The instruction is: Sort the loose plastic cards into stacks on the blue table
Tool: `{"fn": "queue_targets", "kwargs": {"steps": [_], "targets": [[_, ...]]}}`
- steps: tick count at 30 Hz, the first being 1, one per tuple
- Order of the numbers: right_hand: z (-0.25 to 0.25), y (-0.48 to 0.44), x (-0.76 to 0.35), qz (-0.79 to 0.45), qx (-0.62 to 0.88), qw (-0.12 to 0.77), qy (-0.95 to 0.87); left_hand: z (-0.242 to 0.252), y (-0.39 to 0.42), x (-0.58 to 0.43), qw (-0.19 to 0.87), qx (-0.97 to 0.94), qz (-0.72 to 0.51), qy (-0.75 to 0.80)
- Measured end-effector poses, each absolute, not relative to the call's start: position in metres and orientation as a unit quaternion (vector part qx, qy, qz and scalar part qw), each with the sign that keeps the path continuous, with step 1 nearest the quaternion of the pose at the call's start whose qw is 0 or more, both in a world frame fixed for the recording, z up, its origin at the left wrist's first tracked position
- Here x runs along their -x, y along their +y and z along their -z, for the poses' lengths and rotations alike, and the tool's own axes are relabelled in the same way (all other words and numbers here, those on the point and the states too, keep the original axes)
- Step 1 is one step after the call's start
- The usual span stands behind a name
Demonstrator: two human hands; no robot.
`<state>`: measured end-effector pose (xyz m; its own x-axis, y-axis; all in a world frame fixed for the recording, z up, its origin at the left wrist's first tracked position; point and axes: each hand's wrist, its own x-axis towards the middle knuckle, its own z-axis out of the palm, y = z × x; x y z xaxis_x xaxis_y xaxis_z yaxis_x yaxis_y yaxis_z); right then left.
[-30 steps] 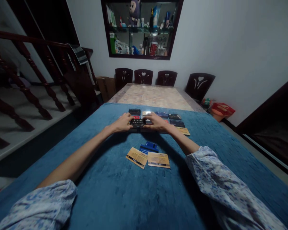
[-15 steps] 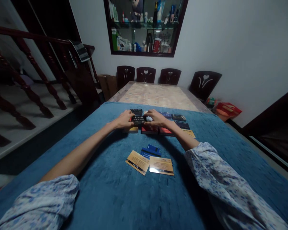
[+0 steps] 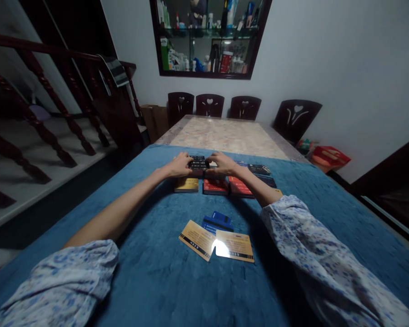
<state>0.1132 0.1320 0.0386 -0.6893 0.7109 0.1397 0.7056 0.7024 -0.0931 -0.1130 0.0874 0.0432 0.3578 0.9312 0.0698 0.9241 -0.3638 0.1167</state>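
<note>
A stack of black cards with white print (image 3: pixel 199 164) is gripped between my two hands, among the card stacks on the blue cloth. My left hand (image 3: pixel 180 165) presses its left side, and my right hand (image 3: pixel 222 163) closes on its right side. Just nearer to me lie a yellow stack (image 3: pixel 186 185) and two red stacks, one at the middle (image 3: pixel 215 186) and one further right (image 3: pixel 240 187). Black cards (image 3: pixel 259 169) rest beyond my right wrist. Closer still are two loose yellow cards (image 3: pixel 234 245) overlapping blue cards (image 3: pixel 218 221).
The blue cloth (image 3: pixel 150 281) covers the near part of a long table with a pale patterned top (image 3: pixel 221 133). Dark chairs (image 3: pixel 209 106) stand at the far end. A wooden railing (image 3: pixel 54 118) is at left, and a red bag (image 3: pixel 330 156) lies at right.
Both hands have moved slightly away from me and up with the black stack, uncovering more of the yellow and red stacks. The view has shifted a little.
</note>
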Motion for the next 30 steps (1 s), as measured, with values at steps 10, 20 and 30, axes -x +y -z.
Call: {"fn": "queue_targets", "kwargs": {"steps": [10, 20, 30], "targets": [[-0.04, 0.148, -0.105, -0.009, 0.395, 0.052, -0.917, -0.042, 0.103, 0.116, 0.023, -0.815, -0.047, 0.577], [-0.043, 0.169, -0.097, 0.015, 0.412, 0.025, -0.911, -0.042, 0.125, 0.115, 0.019, -0.812, -0.051, 0.581], [-0.038, 0.184, -0.091, 0.016, 0.427, 0.006, -0.904, -0.033, 0.148, 0.119, 0.01, -0.811, -0.044, 0.584]]}}
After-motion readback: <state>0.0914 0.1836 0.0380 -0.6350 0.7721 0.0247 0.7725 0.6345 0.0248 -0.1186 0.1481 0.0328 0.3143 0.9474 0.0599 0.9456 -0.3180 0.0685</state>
